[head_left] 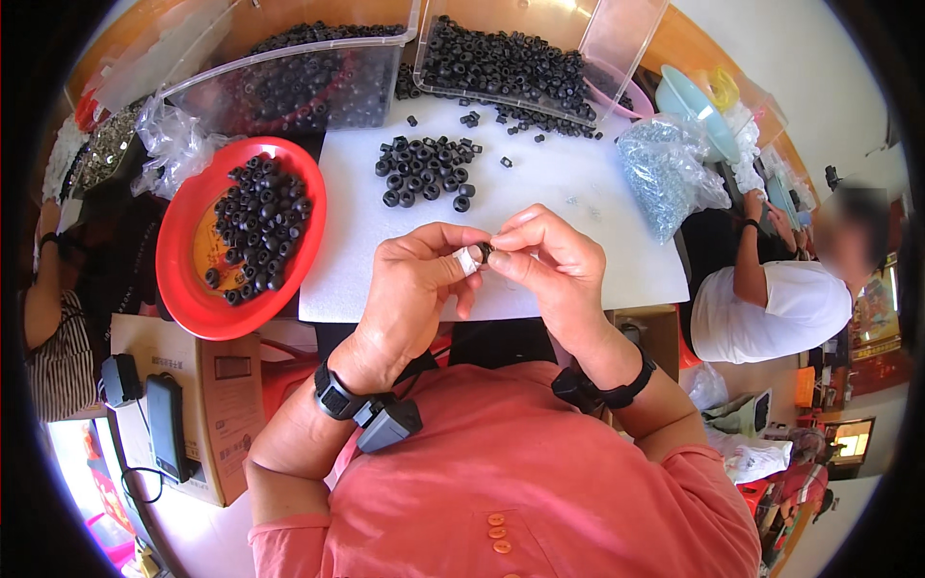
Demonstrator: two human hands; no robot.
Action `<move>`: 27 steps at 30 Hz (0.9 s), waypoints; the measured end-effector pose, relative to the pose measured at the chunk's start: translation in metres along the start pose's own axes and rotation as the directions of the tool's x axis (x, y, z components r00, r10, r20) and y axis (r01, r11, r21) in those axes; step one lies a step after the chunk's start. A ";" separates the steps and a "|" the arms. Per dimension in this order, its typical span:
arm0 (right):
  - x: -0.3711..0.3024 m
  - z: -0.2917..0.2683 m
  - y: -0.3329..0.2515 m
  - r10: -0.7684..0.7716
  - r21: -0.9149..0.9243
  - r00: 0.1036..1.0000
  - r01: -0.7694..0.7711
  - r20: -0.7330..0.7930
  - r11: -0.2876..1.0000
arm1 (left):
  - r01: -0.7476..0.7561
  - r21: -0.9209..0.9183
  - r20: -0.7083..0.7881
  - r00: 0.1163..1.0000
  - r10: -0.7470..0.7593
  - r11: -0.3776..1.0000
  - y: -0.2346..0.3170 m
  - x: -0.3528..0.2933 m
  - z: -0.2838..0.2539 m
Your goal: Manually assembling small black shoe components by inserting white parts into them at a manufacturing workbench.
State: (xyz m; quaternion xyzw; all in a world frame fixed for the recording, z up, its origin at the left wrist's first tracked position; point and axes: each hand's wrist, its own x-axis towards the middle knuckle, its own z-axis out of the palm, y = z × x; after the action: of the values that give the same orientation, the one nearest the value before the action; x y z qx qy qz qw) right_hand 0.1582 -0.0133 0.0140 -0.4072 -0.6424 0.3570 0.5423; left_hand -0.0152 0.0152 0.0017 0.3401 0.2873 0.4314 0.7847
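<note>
Over the near part of a white work sheet [356, 279], my left hand [414, 275] and my right hand [554, 265] meet. Between their fingertips they pinch a small black round part [484, 249], mostly covered by the fingers. White tape wraps one finger of the left hand. Just beyond lies a loose pile of black bead-like parts [424, 171] with holes in them. To the left, a red oval tray [313, 207] holds many similar black round parts [265, 217].
Clear plastic bins [371, 91] of black parts stand at the back. A bag of pale blue pieces [665, 173] and a light blue basin [699, 111] are at right. A cardboard box [226, 414] stands lower left. Other people sit at both sides, one in a white shirt [780, 308].
</note>
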 end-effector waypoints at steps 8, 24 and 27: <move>0.004 0.001 -0.005 -0.104 -0.213 0.990 0.122 0.098 0.969 | -0.004 0.012 0.039 0.999 0.004 1.000 -0.001 0.001 -0.007; 0.117 -0.058 0.052 0.180 -0.908 0.925 0.265 0.334 0.324 | -0.041 0.032 0.106 0.994 0.037 0.999 0.000 0.005 -0.007; 0.114 -0.050 0.032 0.221 -0.891 0.921 0.214 0.321 0.400 | -0.070 0.054 0.131 0.989 0.062 0.996 -0.003 0.003 -0.011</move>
State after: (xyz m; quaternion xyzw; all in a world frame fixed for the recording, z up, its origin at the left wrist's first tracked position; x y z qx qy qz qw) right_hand 0.2028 0.1045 0.0396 -0.5583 -0.8246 0.0205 0.0896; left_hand -0.0208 0.0198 -0.0082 0.3995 0.2367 0.4257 0.7766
